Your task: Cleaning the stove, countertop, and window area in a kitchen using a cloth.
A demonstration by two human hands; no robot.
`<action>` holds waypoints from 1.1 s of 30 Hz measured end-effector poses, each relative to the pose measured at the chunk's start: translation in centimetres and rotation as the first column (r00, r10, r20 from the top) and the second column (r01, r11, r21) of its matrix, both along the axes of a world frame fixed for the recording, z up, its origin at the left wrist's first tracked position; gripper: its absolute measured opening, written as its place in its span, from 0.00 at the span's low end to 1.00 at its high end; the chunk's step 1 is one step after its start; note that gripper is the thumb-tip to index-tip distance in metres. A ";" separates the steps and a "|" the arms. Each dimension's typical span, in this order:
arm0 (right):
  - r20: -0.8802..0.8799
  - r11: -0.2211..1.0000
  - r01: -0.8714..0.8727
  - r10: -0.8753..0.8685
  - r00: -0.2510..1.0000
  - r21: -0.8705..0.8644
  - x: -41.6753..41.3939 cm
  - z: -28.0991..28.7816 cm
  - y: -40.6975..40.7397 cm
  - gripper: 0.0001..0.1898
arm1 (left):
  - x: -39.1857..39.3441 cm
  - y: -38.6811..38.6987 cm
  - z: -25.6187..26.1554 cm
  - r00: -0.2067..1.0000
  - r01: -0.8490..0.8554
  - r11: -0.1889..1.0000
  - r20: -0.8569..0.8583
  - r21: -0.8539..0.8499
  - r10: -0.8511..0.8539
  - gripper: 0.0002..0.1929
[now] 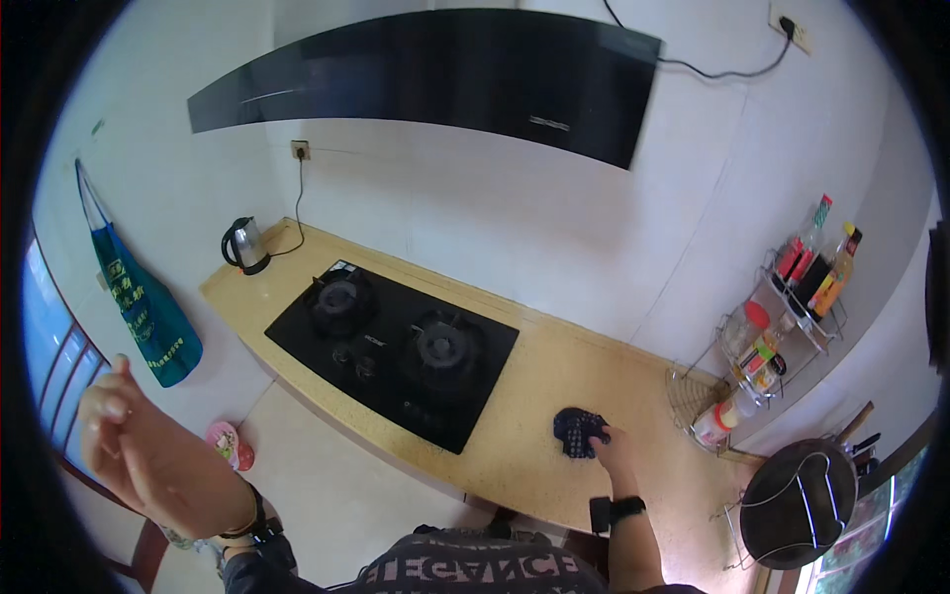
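Note:
On the yellow countertop my right hand grips the edge of a crumpled dark-blue patterned cloth. The cloth lies on the counter to the right of a black two-burner gas hob, apart from it. My left hand is raised at the left of the view, away from the counter. Its fingers are loosely bent, and nothing shows in them. Dark bands circle both wrists.
A black range hood hangs above the hob. An electric kettle stands at the counter's left end. Wire racks with bottles and jars stand right, beside a dark round pan. A blue-green apron hangs left above a pink bin.

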State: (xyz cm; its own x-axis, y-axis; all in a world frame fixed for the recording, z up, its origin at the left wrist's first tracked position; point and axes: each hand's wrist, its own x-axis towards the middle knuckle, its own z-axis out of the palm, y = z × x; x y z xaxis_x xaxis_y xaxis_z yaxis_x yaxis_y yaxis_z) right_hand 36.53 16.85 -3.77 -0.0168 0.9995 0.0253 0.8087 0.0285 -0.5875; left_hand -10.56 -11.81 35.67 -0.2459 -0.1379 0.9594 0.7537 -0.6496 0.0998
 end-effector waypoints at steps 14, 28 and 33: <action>0.378 0.962 -0.163 0.237 0.895 -0.218 -2.3 -4.5 3.8 0.44 | 11.3 13.3 -6.3 0.979 0.154 0.800 0.197 -0.581 -0.045 0.08; -0.256 0.501 0.285 -0.127 0.958 0.817 10.0 33.1 17.1 0.18 | 5.3 14.5 -7.7 0.910 -0.084 0.691 0.227 -0.718 0.347 0.09; -0.147 0.049 0.170 -0.304 0.941 0.984 13.4 44.6 28.6 0.23 | 5.1 16.3 -8.0 0.907 -0.097 0.671 0.212 -0.735 0.364 0.11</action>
State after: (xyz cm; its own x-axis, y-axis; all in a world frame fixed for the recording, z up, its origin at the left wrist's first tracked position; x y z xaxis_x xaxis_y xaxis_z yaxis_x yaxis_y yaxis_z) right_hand 49.98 45.45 40.87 0.1463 0.0298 0.9888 0.9376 0.3146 -0.1482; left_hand -5.41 4.49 27.68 -0.6028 0.4383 0.6667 0.7057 -0.0969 0.7018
